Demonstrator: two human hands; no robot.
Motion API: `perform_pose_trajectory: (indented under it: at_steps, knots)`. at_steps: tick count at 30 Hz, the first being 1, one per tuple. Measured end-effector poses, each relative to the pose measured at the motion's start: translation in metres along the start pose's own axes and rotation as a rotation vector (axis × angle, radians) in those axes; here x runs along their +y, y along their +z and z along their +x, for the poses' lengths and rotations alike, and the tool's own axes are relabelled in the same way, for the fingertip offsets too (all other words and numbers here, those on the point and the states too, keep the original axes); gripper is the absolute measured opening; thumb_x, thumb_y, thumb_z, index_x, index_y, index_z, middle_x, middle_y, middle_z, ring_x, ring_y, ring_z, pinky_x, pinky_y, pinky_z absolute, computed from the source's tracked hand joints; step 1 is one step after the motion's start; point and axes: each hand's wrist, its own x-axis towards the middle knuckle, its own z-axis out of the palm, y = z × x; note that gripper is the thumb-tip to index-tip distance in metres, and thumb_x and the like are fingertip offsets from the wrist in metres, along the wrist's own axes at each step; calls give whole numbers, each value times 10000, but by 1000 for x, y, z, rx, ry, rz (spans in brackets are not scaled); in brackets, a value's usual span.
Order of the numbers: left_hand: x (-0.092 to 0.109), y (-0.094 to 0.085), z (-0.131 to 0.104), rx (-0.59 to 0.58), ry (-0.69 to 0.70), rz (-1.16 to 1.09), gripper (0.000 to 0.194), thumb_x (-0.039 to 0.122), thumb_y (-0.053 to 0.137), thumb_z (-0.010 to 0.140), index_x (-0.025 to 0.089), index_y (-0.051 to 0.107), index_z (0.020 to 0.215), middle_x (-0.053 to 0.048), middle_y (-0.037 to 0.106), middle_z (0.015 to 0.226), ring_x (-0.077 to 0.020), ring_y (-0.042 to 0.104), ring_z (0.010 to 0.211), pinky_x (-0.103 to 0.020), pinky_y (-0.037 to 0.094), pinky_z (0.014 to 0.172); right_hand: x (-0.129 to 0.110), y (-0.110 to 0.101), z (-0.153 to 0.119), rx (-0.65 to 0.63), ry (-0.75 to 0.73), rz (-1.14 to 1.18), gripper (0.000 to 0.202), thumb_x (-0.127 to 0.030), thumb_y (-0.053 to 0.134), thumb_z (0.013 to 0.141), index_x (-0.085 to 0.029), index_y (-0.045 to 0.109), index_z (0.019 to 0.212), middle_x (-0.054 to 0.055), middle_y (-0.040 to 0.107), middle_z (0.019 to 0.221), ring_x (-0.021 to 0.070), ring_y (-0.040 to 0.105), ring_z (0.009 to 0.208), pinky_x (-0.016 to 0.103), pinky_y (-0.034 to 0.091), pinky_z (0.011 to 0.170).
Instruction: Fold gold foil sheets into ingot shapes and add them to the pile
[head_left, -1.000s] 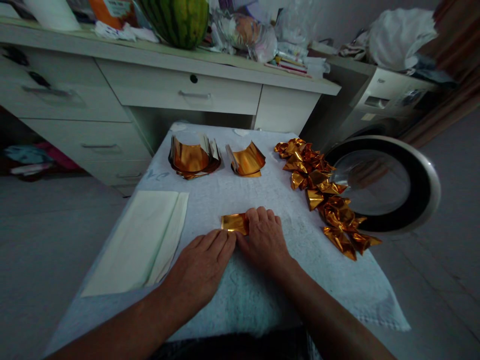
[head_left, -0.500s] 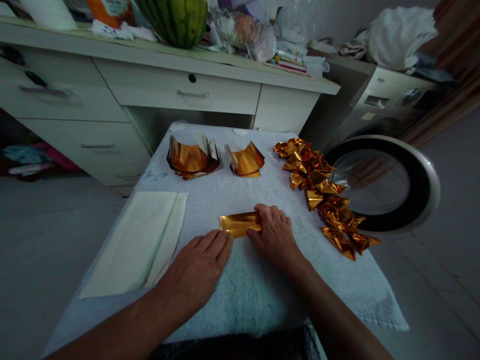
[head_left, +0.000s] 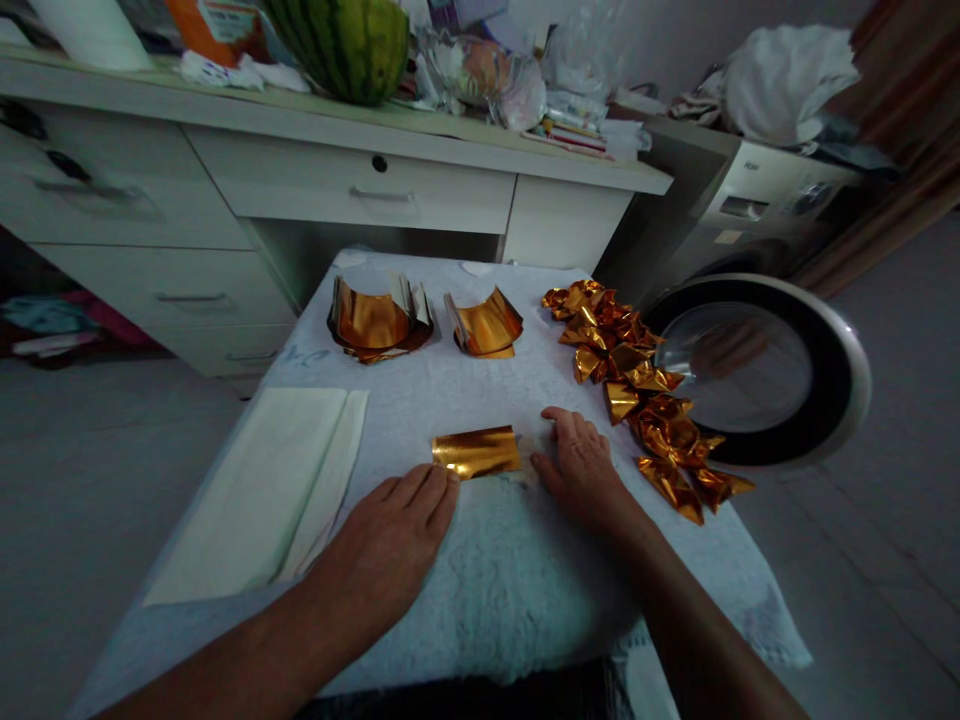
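Observation:
A small folded sheet of gold foil paper (head_left: 480,452) lies on the cloth-covered table in front of me, slightly curved. My left hand (head_left: 409,515) has its fingers together on the sheet's lower left corner, holding it there; its thumb is mostly hidden. To the right of the sheet, my right hand (head_left: 581,465) is apart from it, with thumb and index finger spread and nothing in between. Farther back stand a larger stack of curved gold foil sheets (head_left: 375,322) and a smaller stack (head_left: 486,325). Folded gold foil pieces (head_left: 619,365) form a pile along the right side.
Pale folded paper (head_left: 255,480) lies at the table's left. Behind stands a white desk (head_left: 315,195) with drawers, bearing a watermelon (head_left: 349,45) and a glass bowl (head_left: 476,70). The open round door (head_left: 844,380) of a washing machine (head_left: 750,210) is close to the table's right edge.
My right hand has let go of the foil sheet's right end and moved a little to the right, its fingers opening. My left hand stays on the lower left corner.

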Motion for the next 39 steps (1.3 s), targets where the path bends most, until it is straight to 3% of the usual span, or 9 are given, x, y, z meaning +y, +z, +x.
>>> perform_pose_trajectory:
  at_steps: [4, 7, 10, 17, 21, 23, 26, 31, 39]
  knots:
    - [-5, -10, 17, -76, 0, -29, 343, -7, 451, 841, 122, 678, 1063, -120, 703, 1002, -274, 666, 897, -425, 568, 750, -1, -10, 11, -63, -131, 199, 286, -220, 521, 905, -148, 535, 1181, 91, 581, 1061, 213, 537, 983, 360, 411, 876]
    - [-13, -14, 33, -97, -14, -72, 239, 56, 486, 884, 170, 690, 935, -67, 692, 883, -250, 655, 835, -401, 549, 723, -10, -15, 24, -99, -261, 174, 322, -263, 654, 842, -154, 579, 1136, 81, 577, 1047, 207, 524, 975, 346, 410, 885]
    - [-19, -14, 44, -60, -72, -155, 169, 111, 529, 887, 176, 684, 872, -56, 676, 832, -236, 635, 772, -378, 522, 681, -18, -15, 36, -130, -324, 89, 308, -267, 738, 777, -150, 623, 1038, 73, 572, 1013, 208, 516, 969, 339, 401, 879]
    - [-18, -10, 43, 62, -218, -245, 57, 203, 575, 867, 170, 619, 852, -56, 605, 863, -223, 573, 805, -387, 513, 743, -17, -17, 37, -239, -404, 126, 65, -219, 709, 812, -172, 671, 839, 32, 578, 927, 182, 509, 921, 313, 375, 859]
    - [-18, -4, 39, 282, -378, -406, 493, 224, 662, 791, 154, 493, 1248, -135, 555, 1182, -311, 533, 1092, -498, 480, 921, -13, -19, 31, -233, -424, 265, 46, -195, 692, 820, -186, 647, 814, 17, 572, 937, 179, 498, 936, 307, 384, 857]
    - [-20, -2, 39, 328, -423, -579, 662, 211, 657, 784, 193, 362, 1376, -122, 556, 1223, -291, 548, 1134, -489, 472, 955, -12, -20, 30, -228, -431, 357, 52, -195, 674, 830, -191, 627, 807, 12, 580, 950, 178, 504, 954, 314, 390, 878]
    - [-24, -4, 41, 271, -523, -874, 676, 204, 621, 801, 239, 320, 1406, -51, 646, 1057, -229, 651, 984, -422, 513, 885, -11, -20, 29, -254, -406, 609, 77, -256, 637, 863, -193, 613, 825, 15, 597, 959, 174, 535, 948, 320, 410, 884]
    - [-30, -20, 42, 158, -577, -1204, 327, 287, 579, 856, 209, 583, 1174, -55, 705, 1016, -227, 670, 953, -392, 524, 858, -10, -15, 27, -437, -177, 1121, 271, -429, 682, 838, -188, 559, 832, -9, 588, 760, 116, 522, 663, 229, 390, 592]
    - [-32, -19, 43, 160, -603, -1697, 271, 375, 616, 882, 162, 646, 1048, -64, 715, 971, -205, 677, 875, -368, 533, 841, -10, -9, 25, -448, -128, 1265, 339, -436, 755, 784, -181, 533, 777, -36, 553, 694, 80, 480, 583, 199, 341, 534]
